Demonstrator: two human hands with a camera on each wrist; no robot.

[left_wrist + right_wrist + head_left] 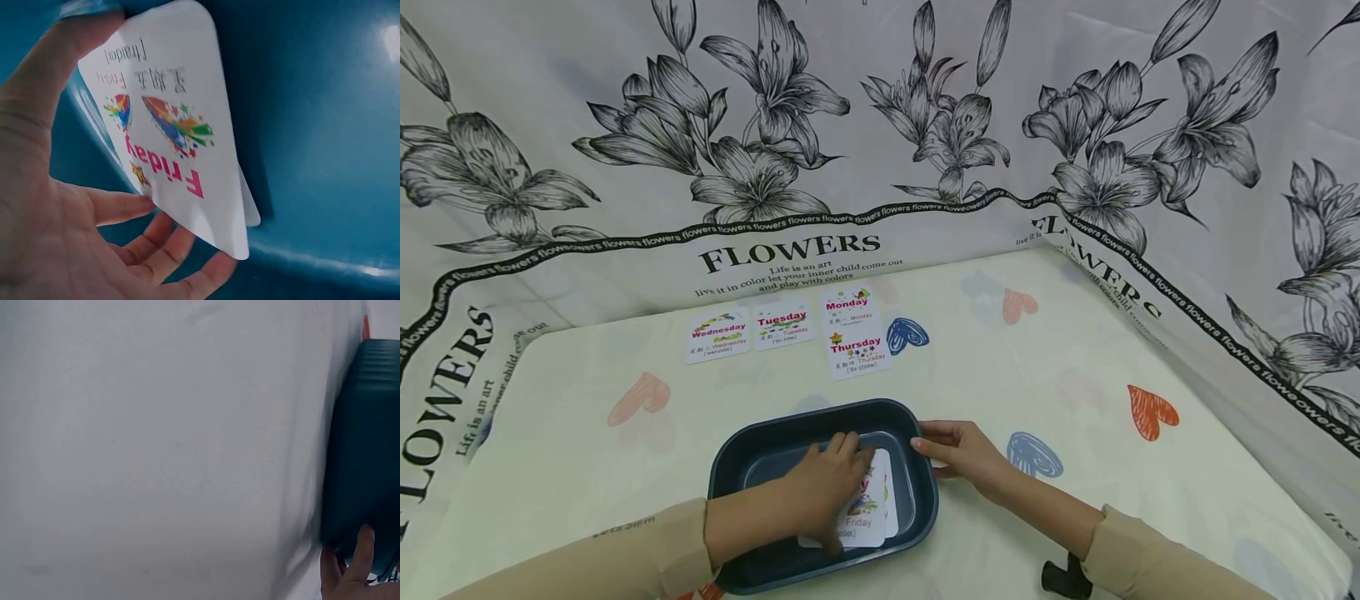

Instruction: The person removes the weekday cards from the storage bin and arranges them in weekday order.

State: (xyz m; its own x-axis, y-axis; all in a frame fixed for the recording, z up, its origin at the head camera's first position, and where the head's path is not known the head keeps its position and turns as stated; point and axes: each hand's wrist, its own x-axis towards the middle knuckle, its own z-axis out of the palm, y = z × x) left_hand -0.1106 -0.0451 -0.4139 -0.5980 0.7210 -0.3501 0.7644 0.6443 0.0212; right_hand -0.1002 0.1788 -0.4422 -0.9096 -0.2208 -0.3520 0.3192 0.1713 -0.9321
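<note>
Friday card (169, 137) lies inside the dark blue tray (772, 468), toward four o'clock from its middle, with the left hand (827, 483) pinching it between thumb and fingers; the thumb sits at the end with the small print, while the fingertips reach the edge by the pink heading; a second card (250, 203) peeks out from beneath, toward three o'clock. Both are thin, white and round-cornered, the upper one printed with bright splashes and a gold star; the tray is smooth and glossy, a deep oblong with rounded corners. At the tray's two o'clock, the right hand (962, 450) grips the rim, its thumb over the edge and its fingers against the outer wall; both wrists come out of beige sleeves. Beyond the tray, Wednesday (718, 337) lies near eleven o'clock, Tuesday (782, 325) just before twelve, and Monday (847, 307) just past twelve, with Thursday (859, 354) directly on its six o'clock side; under everything spreads a cream cloth (977, 367) scattered with scribbled red and blue hearts; behind rises a white fabric backdrop (865, 175) with black line-drawn lilies.
</note>
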